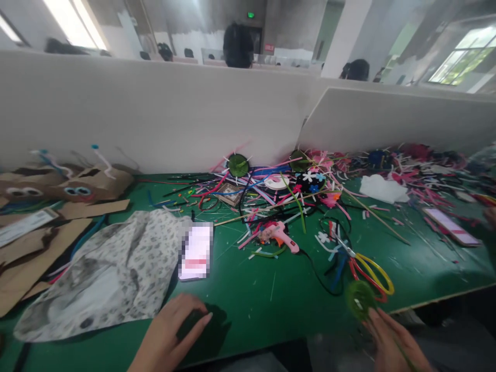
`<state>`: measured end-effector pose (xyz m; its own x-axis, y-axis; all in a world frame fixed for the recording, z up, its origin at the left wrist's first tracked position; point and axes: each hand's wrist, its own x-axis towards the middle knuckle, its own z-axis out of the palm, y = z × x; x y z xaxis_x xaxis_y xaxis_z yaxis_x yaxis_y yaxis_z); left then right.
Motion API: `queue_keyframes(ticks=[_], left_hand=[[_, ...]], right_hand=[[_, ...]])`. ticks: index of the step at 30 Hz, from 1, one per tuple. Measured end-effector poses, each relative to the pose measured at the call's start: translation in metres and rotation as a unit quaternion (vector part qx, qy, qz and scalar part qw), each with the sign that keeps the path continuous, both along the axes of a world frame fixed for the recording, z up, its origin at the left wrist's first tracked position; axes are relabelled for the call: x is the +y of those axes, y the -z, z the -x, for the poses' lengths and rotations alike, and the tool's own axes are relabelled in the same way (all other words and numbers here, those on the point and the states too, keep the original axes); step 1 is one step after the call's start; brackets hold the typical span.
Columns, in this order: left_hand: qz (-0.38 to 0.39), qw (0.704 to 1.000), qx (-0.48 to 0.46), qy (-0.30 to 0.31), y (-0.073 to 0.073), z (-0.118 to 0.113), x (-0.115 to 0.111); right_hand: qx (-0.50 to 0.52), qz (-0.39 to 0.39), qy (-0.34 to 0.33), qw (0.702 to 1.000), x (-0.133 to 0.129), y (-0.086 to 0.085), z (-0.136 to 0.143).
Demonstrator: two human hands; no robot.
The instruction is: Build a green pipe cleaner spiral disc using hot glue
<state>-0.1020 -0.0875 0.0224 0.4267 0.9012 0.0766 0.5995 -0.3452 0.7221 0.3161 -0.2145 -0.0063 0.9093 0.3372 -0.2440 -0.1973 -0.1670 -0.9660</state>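
My left hand [174,325] is over the green table [267,310] near its front edge, below a phone [196,251]; its fingers are apart and bent, with nothing in them. At the lower right, my right hand [391,336] pinches a round green fuzzy piece [360,299] with a stem trailing down. This piece is blurred and sits just below scissors [372,274] with yellow and red handles. A pink glue gun [281,236] lies mid-table, its black cord running to the right. Left of the phone is a spotted cloth bag [127,268].
Piles of colourful fuzzy stems [259,181] line the back below a white partition [155,113]. Brown paper shapes with eyes [95,186] stand at the left. White tissue [383,189] and another phone [451,226] lie at the right. Part of a person's hand [490,214] shows at the right edge.
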Motion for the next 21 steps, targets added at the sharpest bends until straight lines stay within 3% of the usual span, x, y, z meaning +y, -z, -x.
queue_keyframes(ticks=[1, 3, 6, 9, 12, 16, 19, 21], left_hand=[[0.02, 0.999, -0.021, -0.015, 0.0, -0.006, -0.003], [0.083, 0.992, -0.085, -0.051, -0.002, -0.026, -0.005], [0.18, 0.964, -0.182, -0.071, -0.005, -0.063, -0.001], [0.23, 0.957, -0.168, -0.055, -0.006, -0.087, 0.008], [0.228, 0.965, -0.127, -0.014, -0.001, -0.091, 0.013], [0.188, 0.978, -0.091, 0.02, 0.014, -0.07, 0.014], [0.175, 0.98, -0.086, -0.043, 0.017, -0.042, 0.016], [0.174, 0.974, -0.1, -0.102, 0.013, -0.024, 0.019]], right_hand=[[0.007, -0.013, -0.023, 1.0, 0.013, -0.001, 0.023], [0.077, -0.008, -0.164, 0.983, 0.04, -0.008, 0.076], [0.136, -0.026, -0.336, 0.932, 0.07, -0.025, 0.14], [0.145, -0.04, -0.389, 0.909, 0.086, -0.04, 0.165], [0.143, -0.047, -0.365, 0.919, 0.094, -0.046, 0.159], [0.116, -0.038, -0.239, 0.963, 0.097, -0.045, 0.12], [0.046, -0.057, -0.107, 0.992, 0.093, -0.044, 0.081], [0.01, -0.06, -0.071, 0.996, 0.091, -0.043, 0.061]])
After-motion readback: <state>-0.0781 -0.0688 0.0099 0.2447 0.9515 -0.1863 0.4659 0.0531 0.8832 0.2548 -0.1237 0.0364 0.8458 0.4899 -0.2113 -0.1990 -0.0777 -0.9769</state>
